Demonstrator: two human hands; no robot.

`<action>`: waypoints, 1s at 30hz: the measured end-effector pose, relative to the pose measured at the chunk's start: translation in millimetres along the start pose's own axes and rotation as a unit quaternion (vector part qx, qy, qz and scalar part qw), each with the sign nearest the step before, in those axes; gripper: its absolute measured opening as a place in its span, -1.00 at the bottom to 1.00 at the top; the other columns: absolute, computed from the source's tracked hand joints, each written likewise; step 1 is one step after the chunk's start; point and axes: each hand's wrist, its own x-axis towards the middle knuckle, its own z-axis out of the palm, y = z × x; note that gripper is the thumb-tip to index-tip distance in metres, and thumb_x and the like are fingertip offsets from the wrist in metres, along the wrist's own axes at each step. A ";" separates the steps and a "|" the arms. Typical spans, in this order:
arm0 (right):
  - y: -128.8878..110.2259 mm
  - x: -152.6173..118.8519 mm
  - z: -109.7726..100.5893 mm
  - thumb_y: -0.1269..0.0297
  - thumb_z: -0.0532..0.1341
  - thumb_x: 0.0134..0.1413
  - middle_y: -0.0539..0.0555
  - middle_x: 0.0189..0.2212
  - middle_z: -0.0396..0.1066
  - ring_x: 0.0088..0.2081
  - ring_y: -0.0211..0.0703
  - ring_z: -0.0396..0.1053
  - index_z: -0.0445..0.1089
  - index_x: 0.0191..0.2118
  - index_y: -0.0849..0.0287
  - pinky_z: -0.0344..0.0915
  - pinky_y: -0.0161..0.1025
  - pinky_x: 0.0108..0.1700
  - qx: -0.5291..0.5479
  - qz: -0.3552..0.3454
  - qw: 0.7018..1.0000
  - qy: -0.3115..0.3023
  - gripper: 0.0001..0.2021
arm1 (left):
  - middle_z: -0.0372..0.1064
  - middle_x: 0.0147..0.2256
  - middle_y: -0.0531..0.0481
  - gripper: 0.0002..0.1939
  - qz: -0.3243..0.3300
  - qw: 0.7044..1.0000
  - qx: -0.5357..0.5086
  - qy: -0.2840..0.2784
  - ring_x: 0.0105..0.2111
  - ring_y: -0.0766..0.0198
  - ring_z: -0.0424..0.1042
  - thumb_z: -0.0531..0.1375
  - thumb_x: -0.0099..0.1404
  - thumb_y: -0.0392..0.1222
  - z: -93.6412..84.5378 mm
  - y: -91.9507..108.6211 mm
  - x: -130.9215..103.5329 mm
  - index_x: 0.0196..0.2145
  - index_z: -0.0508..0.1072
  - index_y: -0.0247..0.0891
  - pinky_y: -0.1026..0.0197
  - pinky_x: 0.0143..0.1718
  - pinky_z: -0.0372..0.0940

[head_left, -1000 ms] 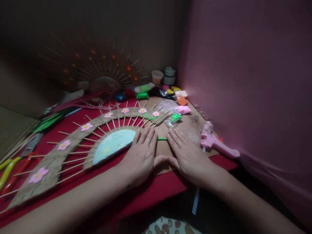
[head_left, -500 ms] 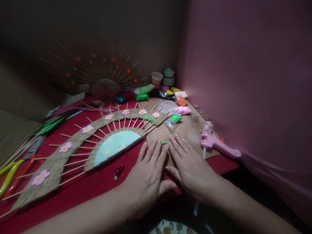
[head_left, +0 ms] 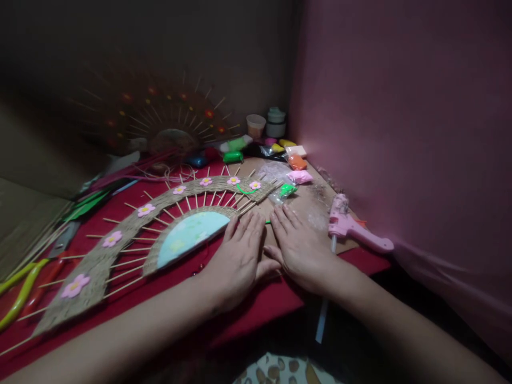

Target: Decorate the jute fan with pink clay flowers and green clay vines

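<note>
Flat and open, left hand (head_left: 236,256) and right hand (head_left: 300,246) flanked a thin, bright-green, clay-like strand (head_left: 268,222), probably for even pressure!

The person's left hand (head_left: 230,264) and right hand (head_left: 304,248) are bare, like the forearms (head_left: 132,330); pale brown-spotted cloth (head_left: 285,370), perhaps clothing, shows bottom centre.
</note>
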 end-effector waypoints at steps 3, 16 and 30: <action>-1.2 -2.8 -0.8 0.03 -0.05 0.23 0.43 0.24 -0.05 0.28 0.20 -0.15 0.05 0.23 0.55 -0.11 0.03 0.27 0.003 0.007 1.000 -0.006 -0.34 | 0.06 0.20 -0.44 -0.17 0.021 1.000 0.006 0.013 0.25 -0.13 -0.06 -0.11 0.29 0.26 0.7 0.4 -3.4 0.18 0.10 -0.60 -0.18 0.22 -0.09; -1.9 -11.7 2.7 -0.02 -0.04 0.21 0.35 0.26 -0.08 0.28 0.19 -0.16 0.06 0.24 0.44 -0.08 0.06 0.26 0.017 0.004 1.000 0.010 -0.34 | 0.08 0.19 -0.44 -0.13 0.046 0.998 0.012 0.036 0.24 -0.15 -0.04 -0.08 0.24 0.31 5.0 -0.8 -14.1 0.20 0.07 -0.55 -0.20 0.20 -0.09; -5.0 6.4 -5.8 0.10 0.03 0.21 0.50 0.23 -0.07 0.27 0.20 -0.14 0.03 0.21 0.64 -0.10 0.01 0.27 0.027 -0.033 0.999 -0.006 -0.34 | -0.04 0.24 -0.44 -0.20 -0.012 0.994 -0.112 0.004 0.28 0.01 -0.13 -0.17 0.34 0.20 -4.7 -0.4 3.9 0.25 -0.19 -0.57 -0.18 0.25 -0.19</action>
